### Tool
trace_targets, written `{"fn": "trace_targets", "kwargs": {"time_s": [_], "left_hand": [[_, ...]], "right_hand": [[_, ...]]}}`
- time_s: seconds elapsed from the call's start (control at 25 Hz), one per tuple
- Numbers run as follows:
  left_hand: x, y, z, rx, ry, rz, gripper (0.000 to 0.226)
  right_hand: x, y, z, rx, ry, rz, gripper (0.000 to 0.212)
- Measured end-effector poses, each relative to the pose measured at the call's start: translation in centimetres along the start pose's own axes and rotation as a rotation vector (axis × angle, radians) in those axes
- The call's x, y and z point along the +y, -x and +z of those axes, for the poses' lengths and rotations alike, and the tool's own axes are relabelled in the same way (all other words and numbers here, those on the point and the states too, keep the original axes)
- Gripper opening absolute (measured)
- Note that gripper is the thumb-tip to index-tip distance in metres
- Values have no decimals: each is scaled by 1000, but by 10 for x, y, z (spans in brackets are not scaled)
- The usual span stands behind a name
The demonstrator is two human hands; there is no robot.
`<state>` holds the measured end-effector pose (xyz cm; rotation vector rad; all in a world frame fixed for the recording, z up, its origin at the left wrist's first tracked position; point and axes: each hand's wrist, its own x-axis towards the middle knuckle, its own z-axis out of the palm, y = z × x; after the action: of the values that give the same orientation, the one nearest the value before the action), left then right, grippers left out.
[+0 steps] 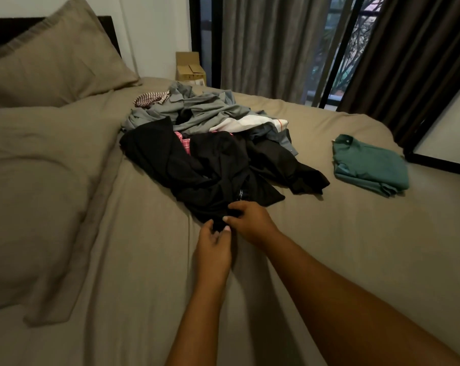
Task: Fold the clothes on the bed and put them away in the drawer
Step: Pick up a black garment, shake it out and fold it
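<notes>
- Done, by my read: one piece. A green shirt (371,165) lies folded flat on the bed (302,260), well apart to the right of the heap, not put away
- Drawer not in view, can't tell if anything is in it
- Left to do: heap mid-bed, all unfolded
- Heap contents: black garment (218,167) nearest and on top, grey garment (202,109) behind it, white piece (247,124) at the right, pink checked piece (182,141) poking out from under the black, striped piece (151,98) at the far edge
- In hand: near hem of the black garment
- Left hand (213,249) grip pinching the hem between thumb and fingers
- Right hand (250,223) just beside it, fingers curled onto the same fabric, grip pinching it too
- Black garment is bunched and lies mostly on the heap, not spread out for folding
- Estimate: early stage; most of the folding and all of the stowing are open
</notes>
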<state>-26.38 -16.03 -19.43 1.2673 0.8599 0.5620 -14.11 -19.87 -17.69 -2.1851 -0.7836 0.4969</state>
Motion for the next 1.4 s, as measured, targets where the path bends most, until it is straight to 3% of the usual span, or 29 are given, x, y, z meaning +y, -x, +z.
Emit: {"fn": "trace_targets", "kwargs": {"time_s": [0.08, 0.16, 0.28, 0.4, 0.52, 0.68, 0.8, 0.92, 1.0, 1.16, 1.24, 1.32, 1.4], "left_hand": [[2, -3, 2, 4, 70, -29, 52], [0, -7, 2, 33, 161, -42, 49], [10, 1, 0, 31, 402, -25, 49], [28, 17, 2, -23, 523, -25, 56], [31, 38, 5, -89, 471, -111, 51], [48, 76, 11, -366, 449, -200, 35], [71, 104, 11, -581, 204, -22, 31], [85, 118, 15, -431, -223, 286, 47], [94, 128, 16, -305, -274, 333, 46], [115, 168, 16, -257, -151, 477, 24], [128, 191, 14, -345, -89, 586, 33], [140, 210, 11, -470, -37, 654, 49], [156, 223, 9, -499, -136, 757, 64]], "right_hand": [[-5, 4, 2, 133, -203, 91, 26], [-12, 20, 0, 177, -400, 179, 28], [-27, 76, -14, 4, -666, 192, 39], [-29, 141, -38, -200, -647, 122, 26], [-17, 186, -59, -151, -632, 168, 19], [-4, 228, -84, 68, -662, 212, 23], [-10, 254, -106, 299, -902, 207, 22], [-27, 275, -143, 607, -1051, 192, 26], [-41, 293, -171, 747, -1094, 90, 39], [-63, 328, -208, 792, -905, -99, 55], [-66, 342, -222, 848, -716, -132, 50], [-66, 355, -242, 948, -510, -148, 31], [-69, 367, -267, 991, -344, -182, 28]]}}
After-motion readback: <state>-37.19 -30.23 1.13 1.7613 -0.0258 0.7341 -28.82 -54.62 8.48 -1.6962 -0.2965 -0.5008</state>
